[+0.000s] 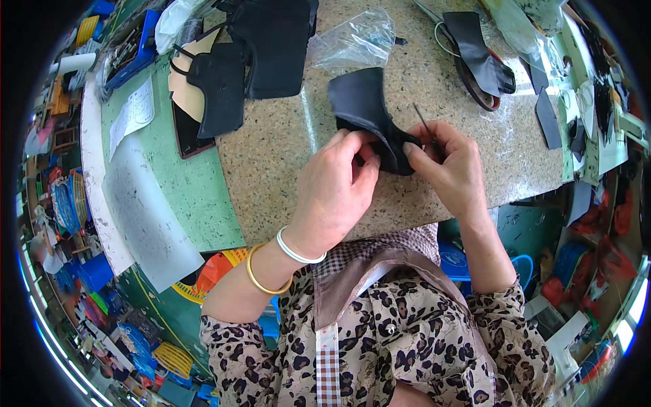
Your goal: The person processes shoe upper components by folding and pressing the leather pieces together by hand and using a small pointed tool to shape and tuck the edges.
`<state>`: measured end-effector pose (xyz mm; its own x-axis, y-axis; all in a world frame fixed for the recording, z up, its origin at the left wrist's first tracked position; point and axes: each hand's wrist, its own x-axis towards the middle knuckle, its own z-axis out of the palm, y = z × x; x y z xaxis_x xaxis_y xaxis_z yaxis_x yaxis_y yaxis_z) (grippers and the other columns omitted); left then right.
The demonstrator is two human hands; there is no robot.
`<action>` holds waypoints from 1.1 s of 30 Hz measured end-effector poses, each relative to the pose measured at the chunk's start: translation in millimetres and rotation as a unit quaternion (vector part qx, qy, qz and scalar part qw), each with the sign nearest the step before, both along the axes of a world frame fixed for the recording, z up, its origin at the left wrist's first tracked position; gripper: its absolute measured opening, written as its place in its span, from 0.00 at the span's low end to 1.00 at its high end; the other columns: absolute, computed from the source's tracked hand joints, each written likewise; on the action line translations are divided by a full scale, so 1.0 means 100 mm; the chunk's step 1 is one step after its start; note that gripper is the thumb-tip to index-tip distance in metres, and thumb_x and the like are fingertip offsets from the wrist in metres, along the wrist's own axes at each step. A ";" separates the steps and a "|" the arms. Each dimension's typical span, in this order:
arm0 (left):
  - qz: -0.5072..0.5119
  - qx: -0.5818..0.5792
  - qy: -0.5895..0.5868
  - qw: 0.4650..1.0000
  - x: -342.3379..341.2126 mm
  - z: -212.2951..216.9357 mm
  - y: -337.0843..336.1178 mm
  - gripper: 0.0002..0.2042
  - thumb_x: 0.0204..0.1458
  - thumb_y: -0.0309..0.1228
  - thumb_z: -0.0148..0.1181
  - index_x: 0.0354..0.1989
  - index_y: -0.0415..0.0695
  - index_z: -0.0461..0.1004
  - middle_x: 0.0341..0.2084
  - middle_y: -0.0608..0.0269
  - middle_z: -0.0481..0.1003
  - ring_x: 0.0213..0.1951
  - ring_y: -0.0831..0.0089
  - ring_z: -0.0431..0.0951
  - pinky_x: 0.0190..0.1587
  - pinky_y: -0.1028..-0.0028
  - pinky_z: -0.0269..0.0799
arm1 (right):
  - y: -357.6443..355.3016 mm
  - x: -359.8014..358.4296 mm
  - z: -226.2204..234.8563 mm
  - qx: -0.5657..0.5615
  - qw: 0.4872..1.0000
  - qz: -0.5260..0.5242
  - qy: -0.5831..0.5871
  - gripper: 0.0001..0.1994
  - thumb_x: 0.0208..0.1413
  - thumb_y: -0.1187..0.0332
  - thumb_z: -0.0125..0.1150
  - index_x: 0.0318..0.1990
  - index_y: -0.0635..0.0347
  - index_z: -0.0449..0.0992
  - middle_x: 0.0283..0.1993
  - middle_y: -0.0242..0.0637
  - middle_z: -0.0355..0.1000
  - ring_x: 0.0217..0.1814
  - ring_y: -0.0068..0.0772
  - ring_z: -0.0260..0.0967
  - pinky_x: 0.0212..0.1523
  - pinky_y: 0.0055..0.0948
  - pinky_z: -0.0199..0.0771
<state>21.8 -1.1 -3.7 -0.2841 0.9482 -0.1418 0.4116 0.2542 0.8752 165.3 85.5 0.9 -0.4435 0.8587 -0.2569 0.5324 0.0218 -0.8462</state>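
A curved black leather piece (359,95), folded over at its near end, is held above the speckled stone slab (271,169). My left hand (336,183) pinches its near left edge between thumb and fingers. On the other side, my right hand (451,163) grips the right corner, thumb pressed on the leather. A thin dark pointed tool (422,119) sticks up from between my right fingers; its lower end is hidden in the hand. The inside of the fold is mostly out of sight.
Black leather pieces (274,51) are stacked at the back left, beside a printed sheet (133,112). A clear plastic bag (356,41) lies behind my hands. At the back right, another black leather strip (471,51) rests on a dark red-edged curved thing (475,95).
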 end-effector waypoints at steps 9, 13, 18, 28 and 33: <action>0.107 -0.003 -0.273 0.956 0.01 -0.01 -0.07 0.07 0.49 0.20 0.55 0.37 0.37 0.72 0.29 0.67 0.75 0.32 0.86 0.70 0.33 0.81 0.67 | -0.13 0.00 0.05 0.011 0.998 0.006 0.061 0.08 0.43 0.74 0.60 0.33 0.65 0.73 0.16 0.27 0.61 0.18 0.13 0.54 0.20 0.18 0.56; 0.154 0.009 -0.319 0.935 0.05 0.04 -0.06 0.08 0.48 0.21 0.56 0.37 0.36 0.73 0.30 0.68 0.75 0.32 0.85 0.71 0.36 0.81 0.69 | -0.18 0.03 -0.01 0.015 0.997 0.000 0.075 0.09 0.44 0.74 0.60 0.35 0.66 0.74 0.17 0.28 0.64 0.18 0.13 0.55 0.21 0.18 0.58; 0.145 -0.012 -0.330 0.933 0.04 0.11 -0.06 0.08 0.49 0.22 0.57 0.38 0.37 0.73 0.30 0.68 0.75 0.32 0.84 0.72 0.36 0.81 0.69 | -0.18 0.08 -0.03 -0.018 0.995 0.009 0.099 0.11 0.46 0.73 0.61 0.38 0.67 0.75 0.19 0.28 0.68 0.20 0.13 0.58 0.22 0.17 0.60; 0.133 -0.032 -0.312 0.940 0.02 0.09 -0.04 0.07 0.48 0.22 0.58 0.36 0.38 0.75 0.29 0.68 0.76 0.31 0.85 0.72 0.35 0.81 0.68 | -0.12 0.06 -0.10 -0.023 0.998 0.002 0.061 0.10 0.45 0.70 0.61 0.34 0.68 0.74 0.18 0.31 0.68 0.20 0.17 0.61 0.23 0.20 0.62; 0.127 -0.054 -0.271 0.953 0.06 0.07 -0.08 0.05 0.46 0.19 0.58 0.32 0.37 0.76 0.29 0.69 0.76 0.32 0.85 0.71 0.37 0.80 0.69 | -0.12 0.00 -0.08 0.079 0.996 0.013 0.051 0.10 0.43 0.69 0.61 0.31 0.66 0.73 0.17 0.41 0.65 0.17 0.32 0.64 0.22 0.29 0.64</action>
